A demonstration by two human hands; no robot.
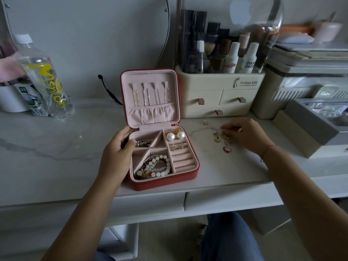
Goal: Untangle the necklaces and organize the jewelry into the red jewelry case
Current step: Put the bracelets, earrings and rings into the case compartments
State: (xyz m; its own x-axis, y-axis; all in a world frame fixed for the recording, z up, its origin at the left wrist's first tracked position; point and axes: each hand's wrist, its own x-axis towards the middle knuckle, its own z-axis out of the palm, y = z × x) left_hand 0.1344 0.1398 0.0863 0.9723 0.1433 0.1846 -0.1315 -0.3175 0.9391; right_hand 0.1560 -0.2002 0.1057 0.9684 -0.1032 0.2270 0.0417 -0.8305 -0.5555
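Note:
The red jewelry case [165, 182] lies open on the white table, its pink lid upright with several necklaces [148, 95] hanging inside. Its tray holds two pearl earrings [175, 136], a beaded bracelet pile [156, 166], a silver charm piece [143, 142] and small earrings [178, 146] on the ring rolls. My left hand [117, 147] grips the case's left wall. My right hand [246, 135] rests to the right of the case, its fingertips pinching a small gold ring or earring [224, 135] among loose gold pieces [217, 139]. A red ring [227, 149] lies just in front of them.
A cream cosmetics organizer [220, 95] with drawers stands behind the loose jewelry. Grey boxes [308, 129] crowd the right side. A clear bottle [45, 78] and a carton [33, 100] stand at the left. One gold piece [204, 122] lies near the organizer.

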